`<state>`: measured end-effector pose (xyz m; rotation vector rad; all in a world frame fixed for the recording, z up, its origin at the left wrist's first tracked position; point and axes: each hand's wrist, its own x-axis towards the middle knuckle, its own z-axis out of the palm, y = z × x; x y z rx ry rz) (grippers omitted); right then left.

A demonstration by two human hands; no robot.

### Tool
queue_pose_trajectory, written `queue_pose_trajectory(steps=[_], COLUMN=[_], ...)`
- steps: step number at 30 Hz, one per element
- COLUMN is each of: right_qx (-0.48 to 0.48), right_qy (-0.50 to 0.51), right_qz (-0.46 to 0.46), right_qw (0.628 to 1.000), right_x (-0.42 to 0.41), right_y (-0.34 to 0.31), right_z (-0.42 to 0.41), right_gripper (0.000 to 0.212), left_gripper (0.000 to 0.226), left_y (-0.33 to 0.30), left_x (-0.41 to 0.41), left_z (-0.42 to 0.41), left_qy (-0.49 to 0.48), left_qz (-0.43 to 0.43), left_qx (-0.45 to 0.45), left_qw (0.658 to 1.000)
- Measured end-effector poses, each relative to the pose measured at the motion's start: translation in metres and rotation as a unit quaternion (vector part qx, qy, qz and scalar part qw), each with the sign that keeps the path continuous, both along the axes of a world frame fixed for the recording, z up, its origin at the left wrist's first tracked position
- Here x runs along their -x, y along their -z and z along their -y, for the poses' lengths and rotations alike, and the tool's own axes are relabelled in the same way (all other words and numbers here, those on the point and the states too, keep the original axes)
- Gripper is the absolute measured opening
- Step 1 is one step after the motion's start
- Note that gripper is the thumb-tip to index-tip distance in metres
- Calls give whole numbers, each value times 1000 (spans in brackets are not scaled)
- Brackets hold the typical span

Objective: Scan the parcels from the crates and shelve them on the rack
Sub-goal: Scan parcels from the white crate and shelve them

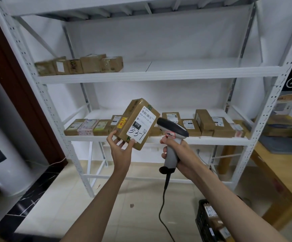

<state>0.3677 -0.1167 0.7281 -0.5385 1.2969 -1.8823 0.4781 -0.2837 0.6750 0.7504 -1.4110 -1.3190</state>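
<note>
White rack ahead, left hand pinches tilted parcel by its lower corner before the lower shelf's front edge, right hand wrapped round scanner just beside it; best aim squarely at the barcode label, parcel steady.
</note>
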Motion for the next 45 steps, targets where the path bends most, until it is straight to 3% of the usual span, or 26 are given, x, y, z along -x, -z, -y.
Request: queue_pose_trajectory(steps=[5,10,21,30,36,42,45], right_qx=[2,45,48,81,90,108,116], right_qy=[-25,-42,-68,-89,-60,-62,-64], right_qz=[68,119,114,-33,-122,-191,-218], right_qw=[997,991,990,992,987,974,967], right_x=[13,27,63,96,123,144,157], right_y=[-4,-7,-10,-41,-85,-124,-140], right_z=[2,4,8,52,118,197,236], right_gripper=[45,33,27,13,25,22,32], left_gripper=[70,72,74,66,55,61,62], left_y=[-4,-7,-9,-52,-107,-163,-186], left_x=[15,29,61,84,105,142,165], left_z=[4,7,17,52,104,167,199], left_qy=[-19,-24,-35,8,39,69,89], left_qz=[9,16,18,-63,-94,-133,-139], left_qx=[16,36,58,-26,-73,-82,-82], left_qw=[1000,999,998,998,992,985,983])
